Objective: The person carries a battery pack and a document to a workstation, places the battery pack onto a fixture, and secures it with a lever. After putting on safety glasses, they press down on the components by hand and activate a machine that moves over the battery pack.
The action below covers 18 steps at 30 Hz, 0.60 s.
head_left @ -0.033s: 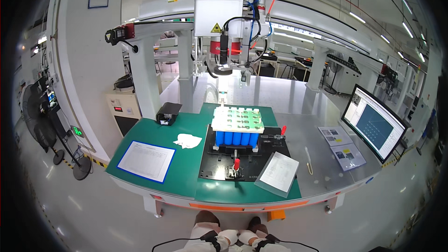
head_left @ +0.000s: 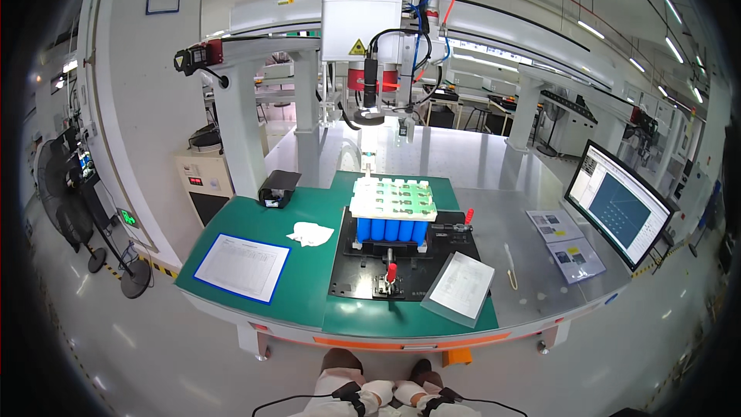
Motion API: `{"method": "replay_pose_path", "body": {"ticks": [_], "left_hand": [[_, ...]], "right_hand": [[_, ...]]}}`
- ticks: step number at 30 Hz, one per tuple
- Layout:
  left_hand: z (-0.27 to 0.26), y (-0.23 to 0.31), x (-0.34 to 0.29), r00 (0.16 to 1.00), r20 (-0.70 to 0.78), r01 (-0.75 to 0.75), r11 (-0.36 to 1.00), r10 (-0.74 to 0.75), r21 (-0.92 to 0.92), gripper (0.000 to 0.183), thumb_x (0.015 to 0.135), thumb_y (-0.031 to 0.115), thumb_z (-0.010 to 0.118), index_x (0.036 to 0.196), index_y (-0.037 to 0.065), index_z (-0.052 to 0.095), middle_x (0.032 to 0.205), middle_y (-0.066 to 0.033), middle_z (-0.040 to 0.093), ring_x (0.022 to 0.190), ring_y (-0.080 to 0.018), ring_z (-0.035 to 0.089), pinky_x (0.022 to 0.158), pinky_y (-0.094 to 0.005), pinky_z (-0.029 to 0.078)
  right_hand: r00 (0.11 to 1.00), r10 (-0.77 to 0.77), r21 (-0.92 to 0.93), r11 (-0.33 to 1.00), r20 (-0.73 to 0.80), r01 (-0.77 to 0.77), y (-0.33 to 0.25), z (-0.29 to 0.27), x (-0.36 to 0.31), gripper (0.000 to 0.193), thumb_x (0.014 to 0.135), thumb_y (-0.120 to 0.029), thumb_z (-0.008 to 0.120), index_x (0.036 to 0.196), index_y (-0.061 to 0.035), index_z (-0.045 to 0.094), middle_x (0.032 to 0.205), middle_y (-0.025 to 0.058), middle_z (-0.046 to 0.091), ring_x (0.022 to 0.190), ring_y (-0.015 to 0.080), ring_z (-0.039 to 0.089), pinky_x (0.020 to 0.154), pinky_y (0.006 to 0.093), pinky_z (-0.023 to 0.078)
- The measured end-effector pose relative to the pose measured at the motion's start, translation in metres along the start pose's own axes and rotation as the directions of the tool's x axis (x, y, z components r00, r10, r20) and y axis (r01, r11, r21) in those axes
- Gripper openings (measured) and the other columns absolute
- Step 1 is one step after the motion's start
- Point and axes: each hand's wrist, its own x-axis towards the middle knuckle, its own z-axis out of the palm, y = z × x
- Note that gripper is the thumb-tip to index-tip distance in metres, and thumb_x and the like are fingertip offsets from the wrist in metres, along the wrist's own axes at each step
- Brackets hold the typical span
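Both my hands hang close together at the lower edge, in white gloves, with black straps and cables at the wrists. My left hand (head_left: 377, 391) and my right hand (head_left: 410, 392) are apart from the table; their fingers are too small and hidden to make out. Beyond them, on the table, stands a block of blue cylindrical cells (head_left: 392, 230) under a white-and-green top plate (head_left: 394, 198). It sits on a black fixture plate (head_left: 357, 282) with a red-handled clamp (head_left: 391, 272) in front and another red handle (head_left: 468, 216) at its right.
A machine head (head_left: 363, 27) hangs from a gantry behind the block. On the green mat lie a blue-edged sheet (head_left: 242, 267), a white cloth (head_left: 310, 233) and a black box (head_left: 279, 188). To the right are a sleeved paper (head_left: 461, 286), instruction sheets (head_left: 566, 243) and a monitor (head_left: 620, 205).
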Motion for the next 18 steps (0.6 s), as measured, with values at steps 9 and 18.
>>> {"method": "replay_pose_path", "body": {"ticks": [9, 18], "left_hand": [[0.002, -0.005, 0.019, 0.998, 0.019, -0.058, 0.992, 0.060, -0.113, 0.035, 0.082, 0.028, 0.049, 0.111, 0.013, 0.060, 0.109, -0.0139, 0.062, 0.101, -0.0328, 0.059, 0.086, -0.0407, 0.046], [0.003, -0.008, 0.027, 0.995, 0.042, -0.082, 0.982, 0.090, -0.172, 0.035, 0.082, 0.028, 0.049, 0.112, 0.013, 0.060, 0.109, -0.0139, 0.062, 0.101, -0.0326, 0.058, 0.086, -0.0405, 0.046]], "right_hand": [[0.997, -0.069, 0.102, 0.992, -0.038, 0.073, -0.006, -0.011, -0.006, 0.042, 0.083, -0.035, 0.047, 0.109, -0.0030, 0.058, 0.109, 0.0220, 0.059, 0.102, 0.0352, 0.056, 0.087, 0.0403, 0.043], [0.993, -0.043, 0.208, 0.976, -0.114, 0.066, -0.017, -0.025, -0.027, 0.039, 0.083, -0.033, 0.049, 0.105, -0.0022, 0.060, 0.105, 0.0222, 0.060, 0.097, 0.0360, 0.057, 0.083, 0.0407, 0.044]]}}
